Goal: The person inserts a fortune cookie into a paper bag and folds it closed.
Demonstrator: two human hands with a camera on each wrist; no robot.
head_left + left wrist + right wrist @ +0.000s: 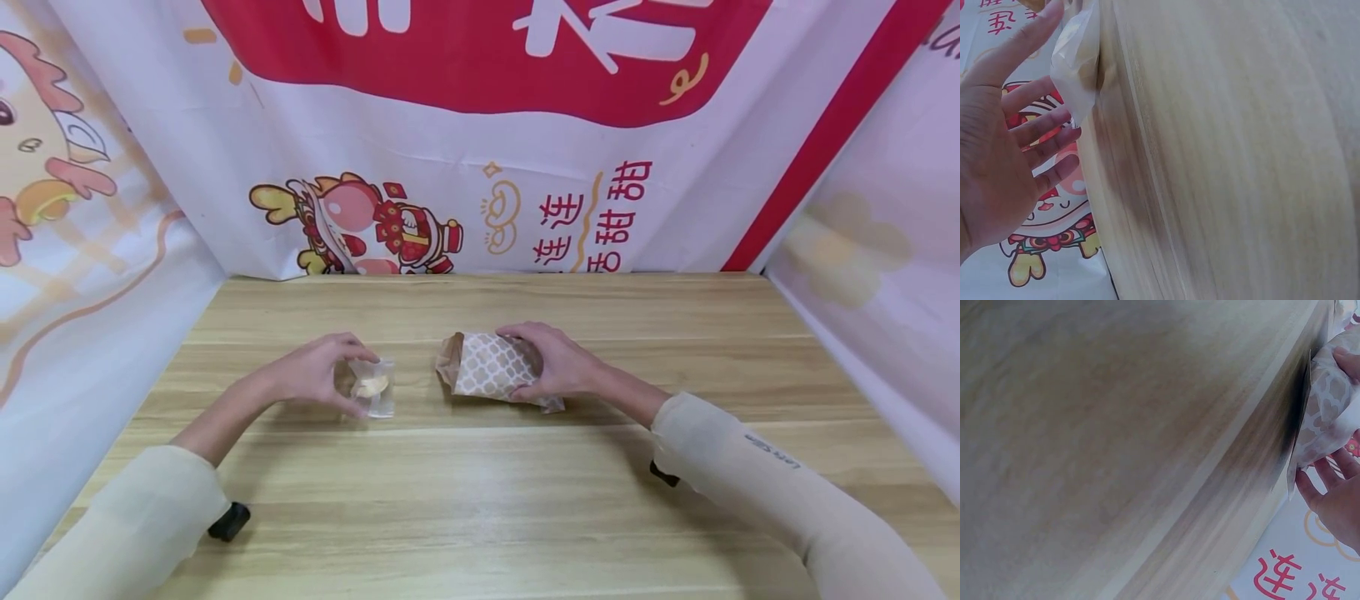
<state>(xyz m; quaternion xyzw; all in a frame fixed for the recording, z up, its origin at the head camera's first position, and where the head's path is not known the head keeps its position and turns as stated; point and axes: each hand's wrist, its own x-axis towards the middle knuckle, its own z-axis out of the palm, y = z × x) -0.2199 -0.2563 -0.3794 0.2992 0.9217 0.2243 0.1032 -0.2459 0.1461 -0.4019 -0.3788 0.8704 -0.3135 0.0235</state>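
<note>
The left hand [318, 373] is stretching over the wooden table [450, 500] to a small clear packet [382, 396], and a pale yellow piece [372, 386] is showing through the plastic. The thumb and index finger are spreading wide apart, curving about opposite edges of the packet, while the left wrist view is showing the other fingers fanning out loosely with gaps between them. Whether the thumb and finger are pinching the packet or only touching it, I cannot tell. The packet is sitting at the middle-left of the table, near a paper bag [491, 367] but not touching it

The bag, brown with a white lattice pattern, is lying on its side to the right of the packet, its plain brown end facing the packet. The right hand [558, 362] is gripping the bag from the right, the thumb pressing the near side and the fingers curving round the far side, clamped on the paper. The right wrist view is showing some of those fingers standing slightly apart along the bag

A left sleeve [142, 517] and a right sleeve [765, 492], both cream, are covering the forearms. Behind the table a white cloth [450, 133] is hanging, displaying red shapes, writing and a cartoon figure [375, 225]
</note>
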